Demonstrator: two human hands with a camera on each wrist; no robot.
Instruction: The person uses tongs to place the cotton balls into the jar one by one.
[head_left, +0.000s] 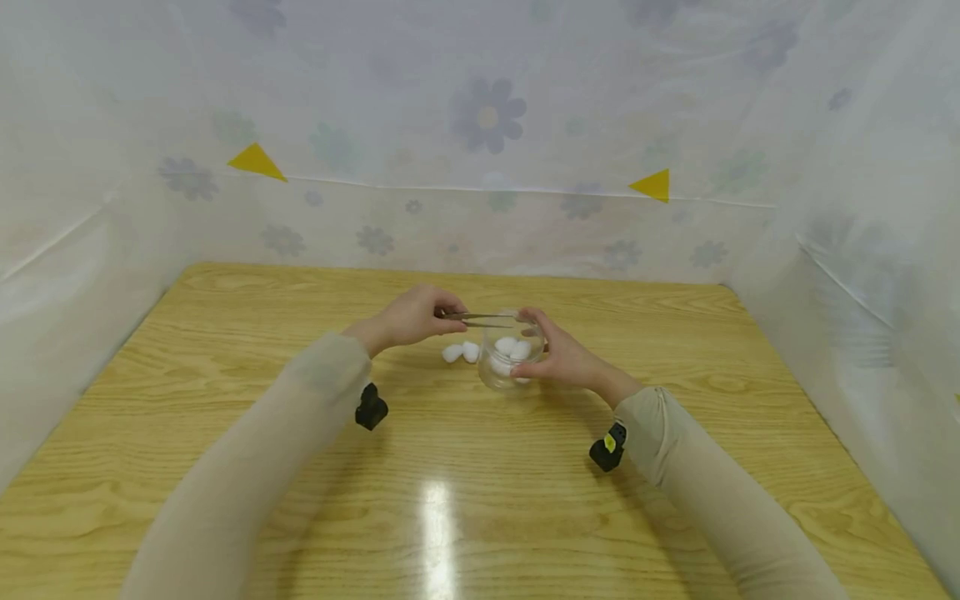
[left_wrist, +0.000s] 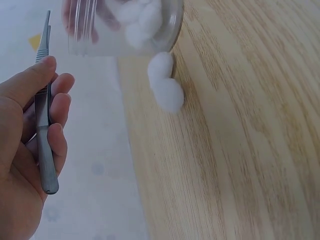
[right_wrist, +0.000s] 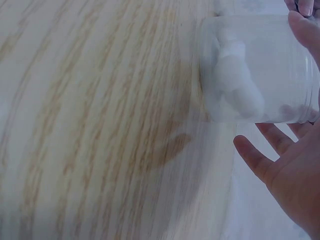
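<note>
Now, left hand [head_left: 411, 317] pinching metal tweezers [head_left: 480, 317], tips reaching over mouth of glass jar [head_left: 510, 362]. Right hand [head_left: 558, 357] curled round jar, holding it on wooden table [head_left: 225, 350]. Cotton balls [head_left: 513, 347] inside jar. Two more cotton balls [head_left: 461, 352] lying on table, just left of jar. No words or labels to read anywhere.

Your clear glass jar [head_left: 510, 360] stands upright, holding white cotton balls [head_left: 513, 347]; two more cotton balls [head_left: 461, 352] lie just left of it, slim metal tweezers [head_left: 480, 317] level above its mouth.
</note>
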